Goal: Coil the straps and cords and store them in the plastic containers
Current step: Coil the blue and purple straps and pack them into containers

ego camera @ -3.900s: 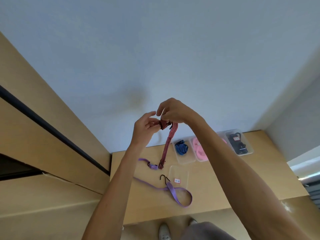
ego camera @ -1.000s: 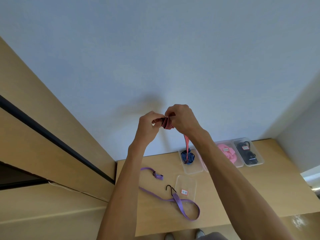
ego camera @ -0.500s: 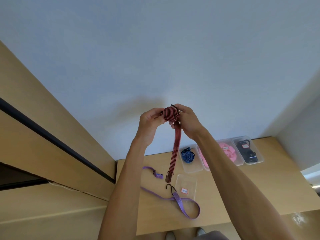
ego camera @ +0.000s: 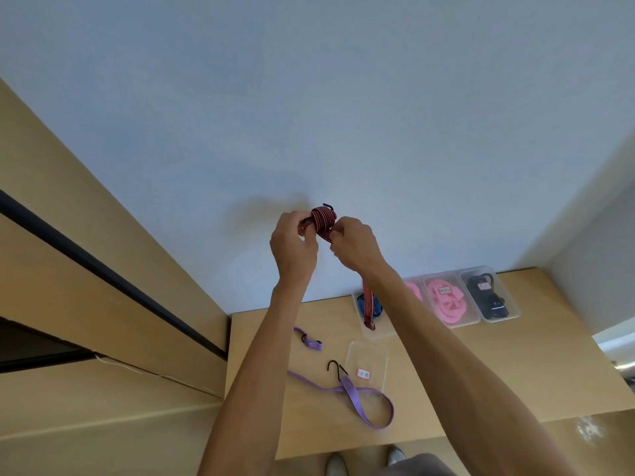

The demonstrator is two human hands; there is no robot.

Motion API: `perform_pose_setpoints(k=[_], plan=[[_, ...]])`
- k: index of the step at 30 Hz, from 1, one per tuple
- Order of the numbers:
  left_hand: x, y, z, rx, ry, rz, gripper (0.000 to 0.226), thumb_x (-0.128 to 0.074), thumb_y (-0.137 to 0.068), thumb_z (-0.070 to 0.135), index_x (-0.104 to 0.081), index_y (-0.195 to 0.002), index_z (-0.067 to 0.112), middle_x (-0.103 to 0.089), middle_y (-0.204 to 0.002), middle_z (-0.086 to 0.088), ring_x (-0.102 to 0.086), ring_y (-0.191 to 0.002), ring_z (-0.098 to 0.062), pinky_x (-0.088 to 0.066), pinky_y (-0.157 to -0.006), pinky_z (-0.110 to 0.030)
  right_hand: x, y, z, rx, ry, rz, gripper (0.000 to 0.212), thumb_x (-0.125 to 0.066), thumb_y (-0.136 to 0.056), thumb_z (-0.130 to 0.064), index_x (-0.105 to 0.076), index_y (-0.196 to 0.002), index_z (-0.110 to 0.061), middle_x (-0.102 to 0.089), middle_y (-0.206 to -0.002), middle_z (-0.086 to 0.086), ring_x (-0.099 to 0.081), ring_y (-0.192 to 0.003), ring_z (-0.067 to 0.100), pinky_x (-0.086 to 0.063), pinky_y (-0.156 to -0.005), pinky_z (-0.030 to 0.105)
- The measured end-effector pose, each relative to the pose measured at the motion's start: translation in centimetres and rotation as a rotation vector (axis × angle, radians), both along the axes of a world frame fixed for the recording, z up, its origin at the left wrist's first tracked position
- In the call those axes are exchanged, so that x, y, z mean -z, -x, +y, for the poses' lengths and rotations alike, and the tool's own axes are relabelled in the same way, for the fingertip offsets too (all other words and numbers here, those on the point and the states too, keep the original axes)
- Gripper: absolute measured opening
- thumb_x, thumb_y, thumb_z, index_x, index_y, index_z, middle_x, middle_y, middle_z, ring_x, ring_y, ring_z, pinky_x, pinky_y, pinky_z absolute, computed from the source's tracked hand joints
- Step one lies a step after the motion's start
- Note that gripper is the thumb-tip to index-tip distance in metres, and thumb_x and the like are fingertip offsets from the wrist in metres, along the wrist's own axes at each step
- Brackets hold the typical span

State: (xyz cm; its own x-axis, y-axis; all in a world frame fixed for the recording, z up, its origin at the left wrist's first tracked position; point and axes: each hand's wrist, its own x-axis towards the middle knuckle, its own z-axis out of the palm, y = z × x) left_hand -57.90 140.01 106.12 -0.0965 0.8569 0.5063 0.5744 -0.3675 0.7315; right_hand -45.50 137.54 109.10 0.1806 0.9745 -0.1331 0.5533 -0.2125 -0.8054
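Head view: both hands, left (ego camera: 293, 249) and right (ego camera: 354, 247), gripped half-coiled red strap (ego camera: 323, 218); purple strap (ego camera: 350, 395) (beside empty container (ego camera: 367, 359)) left uncoiled.

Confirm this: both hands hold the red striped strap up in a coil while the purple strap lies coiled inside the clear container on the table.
Not quite. The head view shows the purple strap lying loose and uncoiled on the table, only overlapping the clear container. The rest holds: left hand and right hand hold the red striped strap up in a coil.
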Motion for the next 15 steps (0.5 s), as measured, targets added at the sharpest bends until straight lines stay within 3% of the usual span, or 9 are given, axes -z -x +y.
perform_pose_setpoints(k=[3, 6, 8, 10, 12, 13, 15], plan=[[0.1, 0.1, -0.3, 0.005, -0.072, 0.102, 0.020, -0.062, -0.086, -0.007, -0.070, -0.101, 0.004, -0.064, -0.095, -0.010, -0.061, -0.075, -0.021, -0.051, -0.066, -0.028, -0.1, -0.3, -0.4, 0.036, 0.066, 0.284, 0.031, -0.059, -0.091, -0.031, -0.053, -0.112, -0.010, -0.073, -0.087, 0.010, -0.068, -0.063, 0.013, -0.049, -0.059, 0.026], [0.3, 0.1, -0.6, 0.085, -0.165, 0.132, 0.016, -0.063, -0.087, -0.010, -0.071, -0.097, 0.000, -0.060, -0.091, -0.013, -0.058, -0.075, -0.018, -0.048, -0.069, -0.018, -0.5, -0.3, -0.3, 0.063, 0.028, 0.427, 0.054, -0.067, -0.078, -0.057, -0.070, -0.092, -0.004, -0.074, -0.074, 0.009, -0.066, -0.054, 0.010, -0.050, -0.059, 0.026], [0.4, -0.1, -0.7, 0.140, -0.145, 0.083, 0.017, -0.062, -0.085, -0.011, -0.072, -0.096, -0.002, -0.060, -0.095, -0.013, -0.058, -0.080, -0.017, -0.048, -0.075, -0.015, -0.4, -0.2, -0.2, 0.143, -0.021, 0.487, 0.048, -0.069, -0.077, -0.056, -0.070, -0.087, -0.008, -0.074, -0.073, 0.007, -0.066, -0.053, 0.011, -0.052, -0.057, 0.027], [0.0, -0.5, -1.0, 0.203, 0.005, -0.072, 0.018, -0.063, -0.085, -0.006, -0.074, -0.096, 0.001, -0.063, -0.102, -0.009, -0.061, -0.088, -0.014, -0.049, -0.081, -0.016, -0.2, -0.2, -0.2, 0.206, -0.062, 0.562, 0.041, -0.072, -0.080, -0.047, -0.064, -0.097, -0.011, -0.074, -0.079, 0.007, -0.067, -0.055, 0.013, -0.054, -0.060, 0.029], [-0.9, -0.7, -1.3, 0.224, 0.242, -0.377, 0.014, -0.064, -0.090, 0.007, -0.075, -0.098, 0.008, -0.067, -0.105, -0.006, -0.066, -0.094, -0.017, -0.052, -0.080, -0.024, -0.1, -0.3, -0.3, 0.179, -0.098, 0.614, 0.041, -0.074, -0.082, -0.040, -0.063, -0.108, -0.011, -0.074, -0.083, 0.009, -0.066, -0.058, 0.013, -0.055, -0.063, 0.030], [-1.2, -0.7, -1.2, 0.214, 0.345, -0.506, 0.014, -0.064, -0.092, 0.015, -0.074, -0.101, 0.012, -0.070, -0.104, -0.005, -0.069, -0.091, -0.017, -0.054, -0.076, -0.026, -0.1, -0.3, -0.3, 0.152, -0.127, 0.621, 0.039, -0.073, -0.083, -0.037, -0.063, -0.111, -0.012, -0.074, -0.084, 0.008, -0.066, -0.061, 0.013, -0.055, -0.063, 0.029], [-1.7, -0.4, -1.0, 0.196, 0.530, -0.580, 0.016, -0.062, -0.095, 0.026, -0.071, -0.102, 0.015, -0.074, -0.094, -0.002, -0.071, -0.076, -0.015, -0.053, -0.064, -0.026, -0.2, -0.4, -0.3, 0.104, -0.176, 0.593, 0.038, -0.071, -0.082, -0.033, -0.061, -0.116, -0.019, -0.074, -0.088, 0.004, -0.067, -0.069, 0.013, -0.056, -0.063, 0.028]])
